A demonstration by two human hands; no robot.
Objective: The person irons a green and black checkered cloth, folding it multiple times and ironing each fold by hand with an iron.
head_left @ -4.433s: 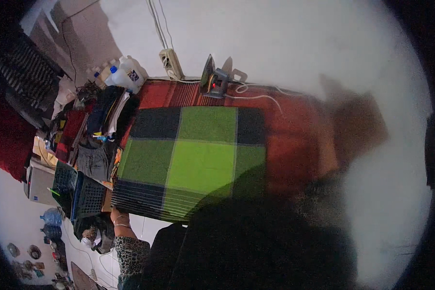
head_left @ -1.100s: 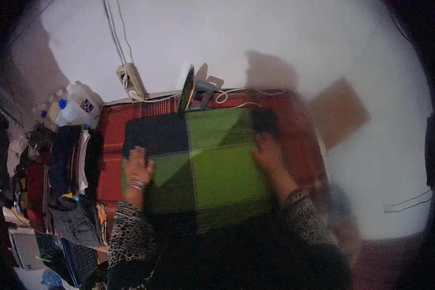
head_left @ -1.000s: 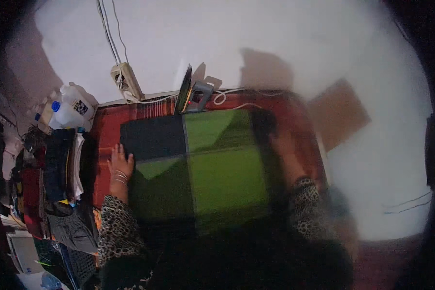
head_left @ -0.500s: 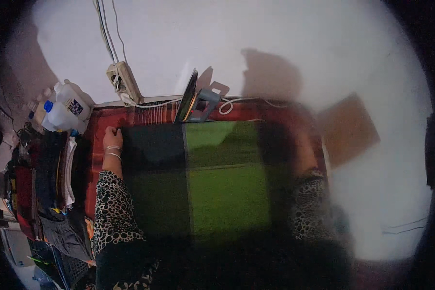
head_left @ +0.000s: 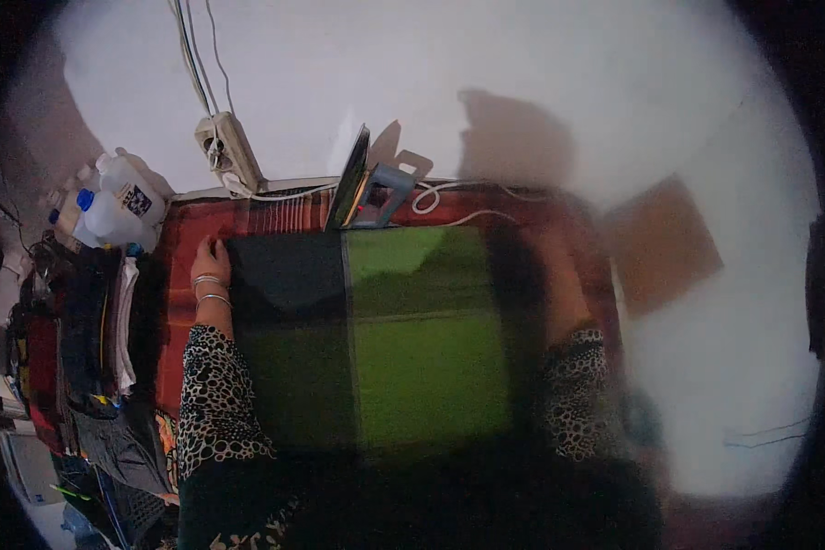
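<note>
A folded cloth of green and dark squares (head_left: 403, 339) lies flat on a red striped cover (head_left: 275, 213). My left hand (head_left: 209, 261), with bangles on the wrist, rests flat at the cloth's far left corner, fingers on its edge. My right hand (head_left: 559, 275) is blurred at the cloth's far right edge; its fingers cannot be made out. An iron (head_left: 357, 183) stands upright on its heel just beyond the cloth's far edge, its white cord (head_left: 449, 197) looping to the right.
A white power strip (head_left: 227, 151) with cables hangs on the white wall. White plastic jugs with a blue cap (head_left: 119, 206) stand at the left. Stacked dark clothes (head_left: 87, 330) are piled along the left side.
Both hands have slid outward and away from me over the cloth, from its middle to its far corners. The view has shifted slightly.
</note>
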